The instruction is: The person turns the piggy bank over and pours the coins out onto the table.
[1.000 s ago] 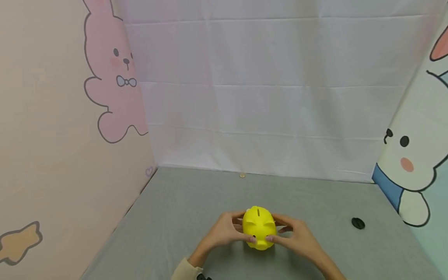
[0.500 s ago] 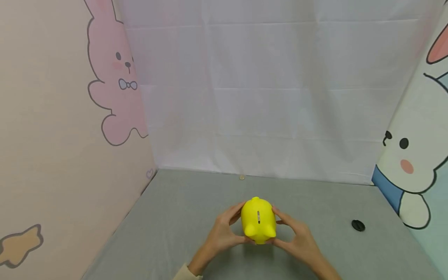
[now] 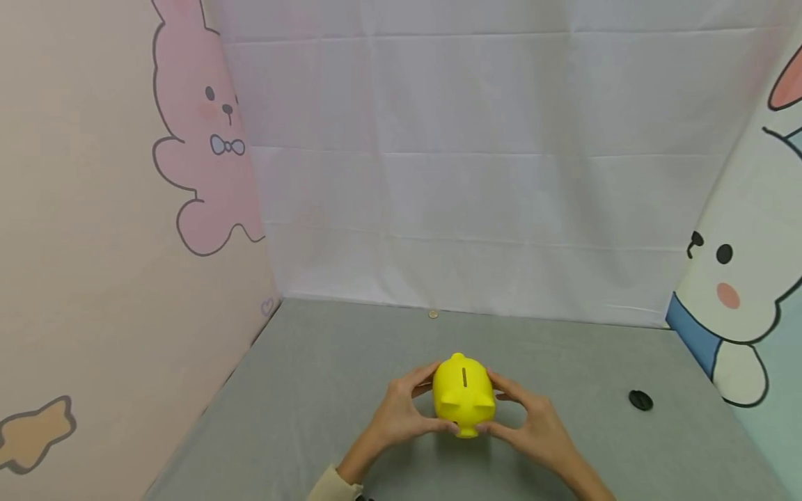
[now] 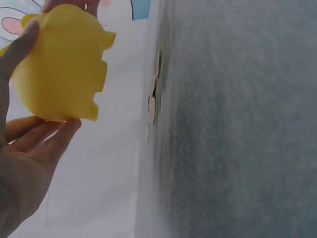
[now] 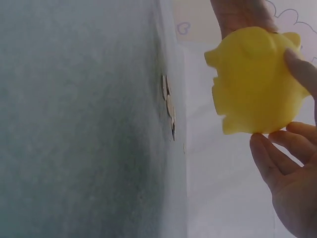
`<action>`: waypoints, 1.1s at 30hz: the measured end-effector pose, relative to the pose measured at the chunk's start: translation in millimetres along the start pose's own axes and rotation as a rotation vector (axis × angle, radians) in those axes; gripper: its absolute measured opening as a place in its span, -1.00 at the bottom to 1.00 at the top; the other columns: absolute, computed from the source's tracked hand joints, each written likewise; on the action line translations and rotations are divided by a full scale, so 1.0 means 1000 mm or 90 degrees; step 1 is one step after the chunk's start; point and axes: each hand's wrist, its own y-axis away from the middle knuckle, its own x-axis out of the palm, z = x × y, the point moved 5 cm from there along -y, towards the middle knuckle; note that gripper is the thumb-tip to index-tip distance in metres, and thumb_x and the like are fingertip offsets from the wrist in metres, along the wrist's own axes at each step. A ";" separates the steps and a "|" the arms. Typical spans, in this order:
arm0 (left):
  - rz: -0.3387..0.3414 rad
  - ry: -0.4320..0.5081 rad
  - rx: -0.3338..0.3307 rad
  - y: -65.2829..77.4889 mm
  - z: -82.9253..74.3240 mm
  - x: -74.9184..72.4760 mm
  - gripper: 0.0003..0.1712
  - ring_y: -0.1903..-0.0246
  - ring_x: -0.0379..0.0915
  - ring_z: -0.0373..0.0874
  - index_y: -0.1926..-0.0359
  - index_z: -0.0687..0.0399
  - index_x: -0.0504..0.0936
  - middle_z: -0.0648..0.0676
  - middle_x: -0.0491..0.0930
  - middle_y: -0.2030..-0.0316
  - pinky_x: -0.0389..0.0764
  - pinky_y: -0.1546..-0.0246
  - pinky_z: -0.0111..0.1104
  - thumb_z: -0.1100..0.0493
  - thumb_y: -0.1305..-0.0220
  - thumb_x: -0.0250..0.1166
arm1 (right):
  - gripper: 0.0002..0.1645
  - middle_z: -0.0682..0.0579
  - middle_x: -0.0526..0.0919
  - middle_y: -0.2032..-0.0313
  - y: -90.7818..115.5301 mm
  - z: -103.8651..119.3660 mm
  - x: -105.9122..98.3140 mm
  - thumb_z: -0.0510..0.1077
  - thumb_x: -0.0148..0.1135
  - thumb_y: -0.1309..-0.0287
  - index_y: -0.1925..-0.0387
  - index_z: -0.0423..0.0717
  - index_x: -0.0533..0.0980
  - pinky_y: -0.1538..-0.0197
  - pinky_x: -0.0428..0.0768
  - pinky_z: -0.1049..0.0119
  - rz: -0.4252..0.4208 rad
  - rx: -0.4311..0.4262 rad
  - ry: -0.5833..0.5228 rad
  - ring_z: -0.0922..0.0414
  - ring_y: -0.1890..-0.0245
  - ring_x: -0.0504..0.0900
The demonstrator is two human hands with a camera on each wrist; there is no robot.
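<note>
A yellow piggy bank [image 3: 464, 393] is held off the table between both hands, its dark coin slot on top and its snout toward me. My left hand [image 3: 401, 414] grips its left side, thumb near the snout and fingers farther back. On the other side my right hand [image 3: 532, 421] grips it in much the same way. In the left wrist view the piggy bank [image 4: 64, 64] shows its stubby feet, apart from the table. Several coins [image 4: 152, 109] lie on the table; in the right wrist view the coins [image 5: 170, 106] appear close together. The head view hides them.
A grey cloth covers the table [image 3: 338, 362]. One small coin [image 3: 433, 314] lies at its back edge, by the white curtain [image 3: 438, 174]. A black oval plug [image 3: 640, 400] lies to the right. Printed walls stand at left and right.
Both hands tip the piggy bank back and forth: its face showed a second ago, it leaned so the face was hidden half a second ago, and now the snout shows again.
</note>
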 end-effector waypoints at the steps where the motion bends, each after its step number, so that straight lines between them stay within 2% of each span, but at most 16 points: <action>1: 0.001 0.002 -0.014 0.000 0.001 0.000 0.02 -0.17 0.54 -0.17 -0.41 -0.09 0.32 -0.05 0.50 -0.27 0.65 -0.14 -0.27 -0.20 0.06 0.54 | -0.11 0.05 0.63 -0.19 0.000 -0.001 0.000 0.15 0.55 0.12 -0.30 0.09 0.45 0.07 0.75 0.19 -0.001 0.011 -0.009 0.19 -0.02 0.68; 5: 0.009 0.001 -0.092 -0.001 0.004 0.000 -0.21 0.03 0.63 -0.28 -0.30 -0.16 0.47 -0.09 0.61 -0.14 0.72 0.01 -0.28 -0.27 -0.07 0.44 | -0.34 0.15 0.71 -0.04 -0.001 -0.001 0.000 0.13 0.50 0.01 -0.16 0.10 0.55 0.10 0.75 0.22 0.004 0.082 -0.038 0.33 0.15 0.67; 10: 0.023 0.022 -0.191 -0.002 0.010 0.002 -0.44 0.25 0.65 -0.35 -0.10 -0.14 0.65 -0.08 0.72 0.04 0.69 0.23 -0.47 -0.30 -0.18 0.33 | -0.55 0.17 0.75 0.15 -0.003 -0.003 0.005 0.22 0.38 -0.11 0.04 0.11 0.62 0.15 0.72 0.36 0.041 0.222 -0.055 0.34 0.26 0.67; 12: 0.025 0.040 -0.226 -0.002 0.013 0.002 -0.49 0.33 0.67 -0.32 0.01 -0.11 0.71 -0.07 0.76 0.15 0.70 0.32 -0.43 -0.31 -0.20 0.31 | -0.57 0.17 0.75 0.20 -0.003 -0.004 0.007 0.28 0.32 -0.14 0.10 0.12 0.64 0.19 0.68 0.44 0.058 0.276 -0.055 0.33 0.29 0.66; 15: 0.039 0.072 -0.278 0.000 0.017 0.004 -0.49 0.47 0.69 -0.15 0.20 -0.06 0.78 -0.05 0.78 0.36 0.72 0.45 -0.27 -0.35 -0.22 0.26 | -0.56 0.14 0.73 0.34 -0.003 -0.005 0.009 0.32 0.22 -0.21 0.22 0.08 0.65 0.32 0.62 0.45 0.092 0.325 -0.066 0.26 0.40 0.64; 19: 0.074 0.103 -0.333 0.004 0.019 0.009 -0.37 0.65 0.63 0.12 0.47 0.03 0.77 0.08 0.69 0.64 0.69 0.59 -0.07 -0.40 -0.24 0.19 | -0.48 0.07 0.67 0.50 -0.001 -0.006 0.011 0.30 0.09 -0.32 0.34 -0.03 0.65 0.48 0.64 0.29 0.145 0.337 -0.095 0.10 0.55 0.62; 23: 0.085 0.110 -0.370 0.008 0.018 0.011 -0.24 0.73 0.60 0.10 0.61 0.13 0.72 0.18 0.63 0.75 0.68 0.64 -0.09 -0.45 -0.23 0.15 | -0.40 0.05 0.68 0.51 0.001 -0.009 0.015 0.29 -0.02 -0.40 0.36 -0.08 0.66 0.54 0.66 0.18 0.180 0.331 -0.115 0.05 0.61 0.64; 30: 0.080 0.106 -0.398 0.009 0.016 0.011 -0.17 0.77 0.58 0.04 0.67 0.17 0.67 0.14 0.60 0.79 0.67 0.67 -0.12 -0.50 -0.19 0.14 | -0.35 0.02 0.69 0.53 0.002 -0.009 0.016 0.30 -0.08 -0.43 0.34 -0.11 0.67 0.55 0.67 0.13 0.207 0.335 -0.140 -0.01 0.61 0.66; 33: 0.091 0.103 -0.388 0.008 0.017 0.010 -0.23 0.71 0.61 0.03 0.55 0.14 0.73 0.11 0.66 0.70 0.70 0.61 -0.13 -0.49 -0.18 0.16 | -0.37 0.02 0.71 0.47 0.001 -0.009 0.016 0.33 -0.03 -0.38 0.28 -0.10 0.66 0.50 0.68 0.16 0.201 0.350 -0.126 0.03 0.56 0.65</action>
